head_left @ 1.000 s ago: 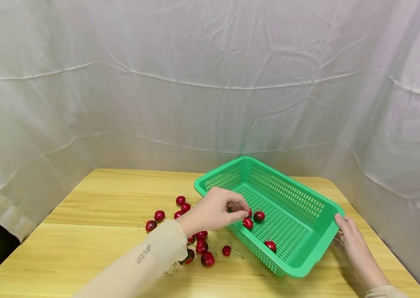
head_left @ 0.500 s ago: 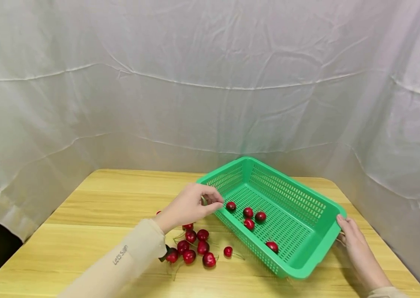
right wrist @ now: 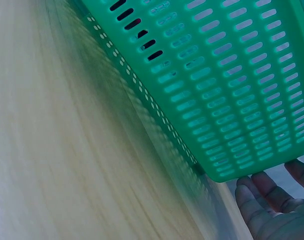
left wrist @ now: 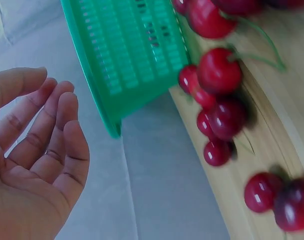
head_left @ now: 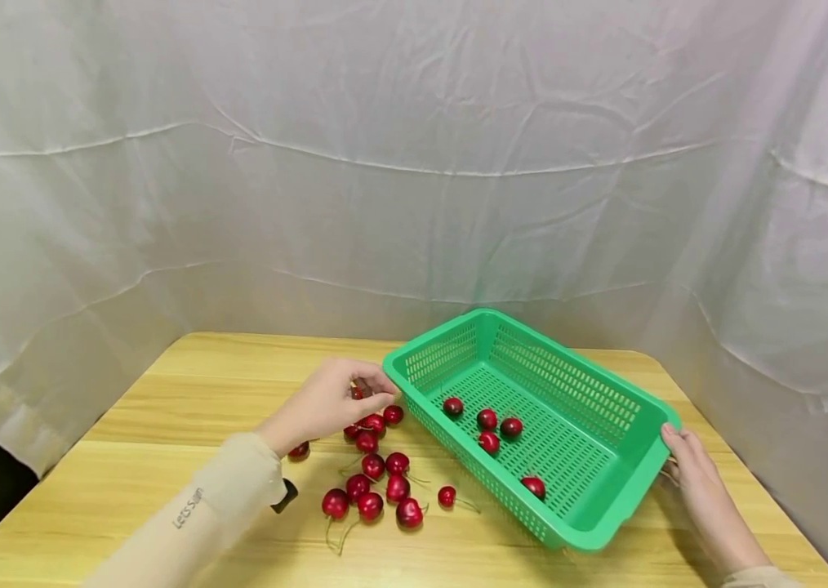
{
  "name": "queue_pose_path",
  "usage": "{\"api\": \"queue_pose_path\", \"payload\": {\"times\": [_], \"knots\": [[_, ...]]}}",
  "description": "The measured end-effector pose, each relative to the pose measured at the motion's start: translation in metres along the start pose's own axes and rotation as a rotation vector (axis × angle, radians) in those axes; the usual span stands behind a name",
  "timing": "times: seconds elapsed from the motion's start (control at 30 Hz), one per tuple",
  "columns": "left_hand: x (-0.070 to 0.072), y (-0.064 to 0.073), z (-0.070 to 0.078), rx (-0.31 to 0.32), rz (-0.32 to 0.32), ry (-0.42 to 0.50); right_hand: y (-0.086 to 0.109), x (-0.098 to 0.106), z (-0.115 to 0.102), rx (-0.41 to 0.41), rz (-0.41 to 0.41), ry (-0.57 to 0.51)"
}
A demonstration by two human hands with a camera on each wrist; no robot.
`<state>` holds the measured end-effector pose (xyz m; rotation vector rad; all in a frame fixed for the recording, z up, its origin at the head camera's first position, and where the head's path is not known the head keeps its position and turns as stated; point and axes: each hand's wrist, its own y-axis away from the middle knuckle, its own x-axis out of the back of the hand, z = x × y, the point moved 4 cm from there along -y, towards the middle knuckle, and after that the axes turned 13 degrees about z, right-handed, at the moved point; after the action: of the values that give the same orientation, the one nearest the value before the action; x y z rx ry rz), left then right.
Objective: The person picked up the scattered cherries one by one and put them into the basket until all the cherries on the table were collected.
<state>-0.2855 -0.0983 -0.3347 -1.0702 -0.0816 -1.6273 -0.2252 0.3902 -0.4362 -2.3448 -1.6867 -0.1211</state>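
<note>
My left hand point(head_left: 329, 402) hovers above the loose cherries point(head_left: 373, 466), just left of the basket's near-left corner. In the left wrist view its fingers point(left wrist: 76, 140) bend loosely with nothing between them. The green plastic basket point(head_left: 623, 514) stands at an angle on the right of the table, with several dark red cherries inside, one of them a cherry point(head_left: 453, 406) near its left wall. At the basket's right end my right hand point(head_left: 701, 490) grips the rim, thumb on top and fingers underneath. Those fingers point(right wrist: 249, 197) show below the basket's corner in the right wrist view.
The wooden table point(head_left: 186, 490) carries several stemmed cherries in a loose cluster left of the basket. A single cherry point(head_left: 447, 496) lies apart, close to the basket's side. Pale cloth point(head_left: 414, 163) hangs behind and beside the table.
My left hand has drawn back leftwards from over the basket to above the loose cherries. A cherry now lies near the basket's left wall. My right hand has stayed on the rim.
</note>
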Motion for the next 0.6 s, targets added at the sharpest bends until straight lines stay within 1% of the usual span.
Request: {"api": "queue_pose_path", "payload": {"times": [0.13,0.23,0.37,0.47,0.6], "knots": [[0.01,0.004,-0.014,0.027,0.003,-0.043,-0.001,0.0,0.0,-0.003,0.001,0.019],[0.017,0.007,-0.024,0.049,-0.002,-0.068,0.0,0.001,0.0,-0.001,0.003,0.002],[0.027,0.013,-0.036,0.055,0.005,-0.103,0.002,0.001,0.002,0.013,0.008,-0.015],[0.034,0.018,-0.045,0.057,0.006,-0.12,0.003,0.002,0.002,0.027,0.013,0.021],[0.043,0.026,-0.059,0.105,-0.018,-0.118,0.004,0.0,0.002,0.023,0.016,0.053]]}}
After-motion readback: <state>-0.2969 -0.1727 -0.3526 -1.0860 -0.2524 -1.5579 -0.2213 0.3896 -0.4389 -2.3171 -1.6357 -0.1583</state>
